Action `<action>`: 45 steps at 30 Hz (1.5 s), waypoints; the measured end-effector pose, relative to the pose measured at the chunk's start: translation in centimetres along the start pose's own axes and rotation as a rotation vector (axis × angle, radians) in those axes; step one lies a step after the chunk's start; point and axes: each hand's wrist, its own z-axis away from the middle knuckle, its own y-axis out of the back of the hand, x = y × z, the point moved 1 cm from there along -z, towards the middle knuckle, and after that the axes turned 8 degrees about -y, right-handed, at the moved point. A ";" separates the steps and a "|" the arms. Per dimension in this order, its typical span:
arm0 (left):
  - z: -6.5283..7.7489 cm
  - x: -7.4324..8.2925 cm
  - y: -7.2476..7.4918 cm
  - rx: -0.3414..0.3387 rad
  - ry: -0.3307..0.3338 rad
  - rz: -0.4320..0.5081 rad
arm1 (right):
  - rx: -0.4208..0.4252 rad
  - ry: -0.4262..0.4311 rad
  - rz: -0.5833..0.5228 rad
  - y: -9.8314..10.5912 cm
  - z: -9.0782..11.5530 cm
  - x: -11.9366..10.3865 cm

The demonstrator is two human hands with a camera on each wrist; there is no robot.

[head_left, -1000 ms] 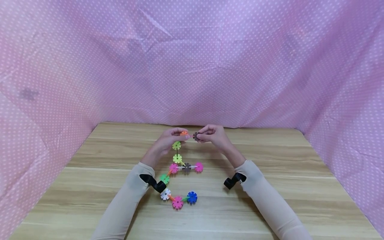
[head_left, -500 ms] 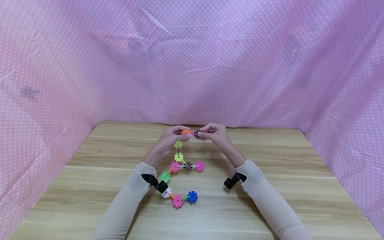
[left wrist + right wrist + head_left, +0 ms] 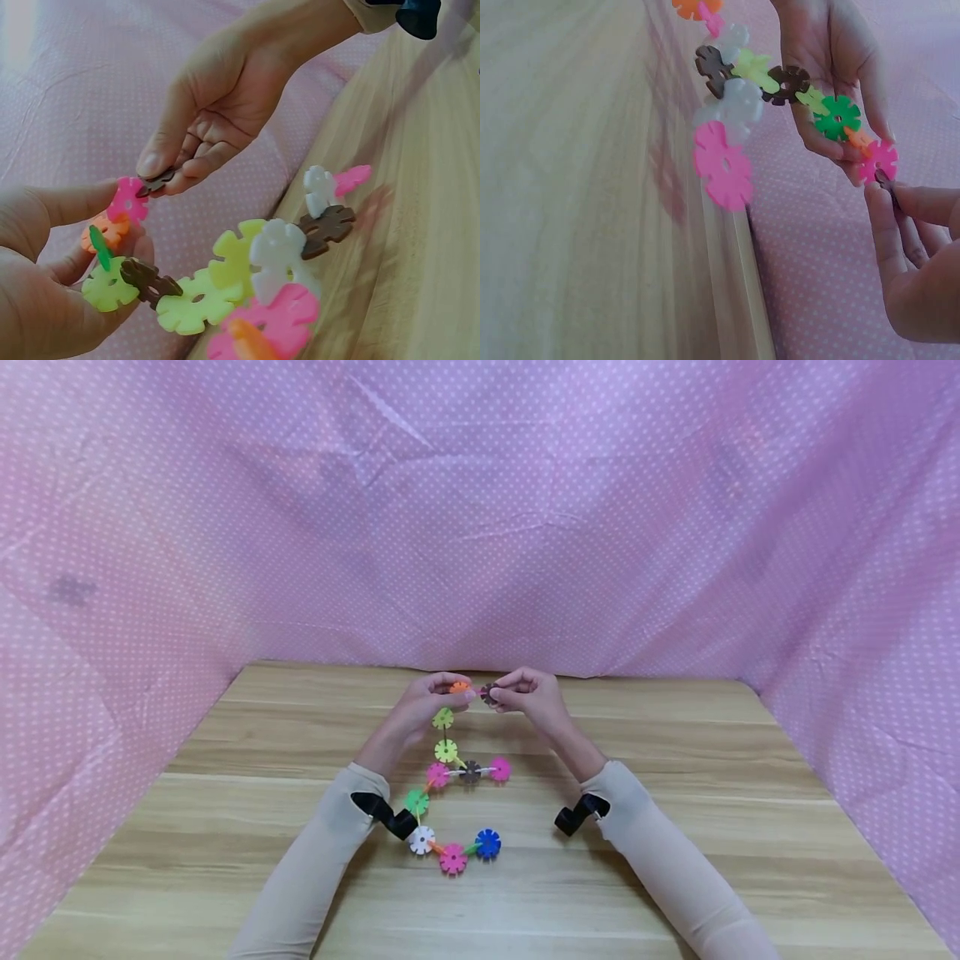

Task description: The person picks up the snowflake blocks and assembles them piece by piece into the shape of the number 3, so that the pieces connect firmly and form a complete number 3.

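My left hand (image 3: 414,712) pinches the end of a chain of slotted plastic snowflake discs, thumb and fingertips at a pink disc (image 3: 127,201). Just behind it in the chain come an orange disc (image 3: 459,687) and a green disc (image 3: 100,247). Between thumb and fingers, my right hand (image 3: 538,703) pinches a dark brown disc (image 3: 156,181), its edge against the pink disc. Whether its slot is seated cannot be made out. Below my hands, the chain runs down through yellow (image 3: 446,751), pink, green and white (image 3: 422,840) discs to a blue disc (image 3: 488,844).
A side branch ends in another pink disc (image 3: 500,769). The wood-grain table (image 3: 675,827) lies beneath, with a pink dotted cloth (image 3: 480,527) hanging around its back and sides. Black wrist mounts (image 3: 581,816) stick out from both sleeves.
Both hands stay close together with the brown disc held at the pink one. They have risen slightly, and the lower end of the chain has swung a little right and away from me.
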 end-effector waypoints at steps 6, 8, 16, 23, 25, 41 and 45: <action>0.0 0.3 0.3 -0.043 0.017 -0.046 | -0.074 -0.052 0.113 0.6 0.1 -0.5; 0.0 0.4 0.4 -0.068 0.018 -0.081 | -0.100 -0.063 0.144 0.9 0.1 -0.8; 0.2 1.3 2.6 -0.189 -0.010 -0.197 | -0.104 -0.065 0.134 1.7 0.0 -1.6; 1.2 1.1 4.3 -0.261 0.021 -0.203 | -0.043 -0.103 0.113 2.6 0.0 -1.7; 1.6 0.9 4.5 -0.300 0.037 -0.228 | -0.018 -0.113 0.107 2.9 -0.1 -1.8; 4.8 -2.6 4.5 -0.471 0.220 -0.314 | 0.091 -0.114 0.109 6.0 0.6 -1.9; 5.2 -3.1 3.8 -0.442 0.233 -0.304 | 0.060 -0.113 0.123 6.7 1.1 -1.4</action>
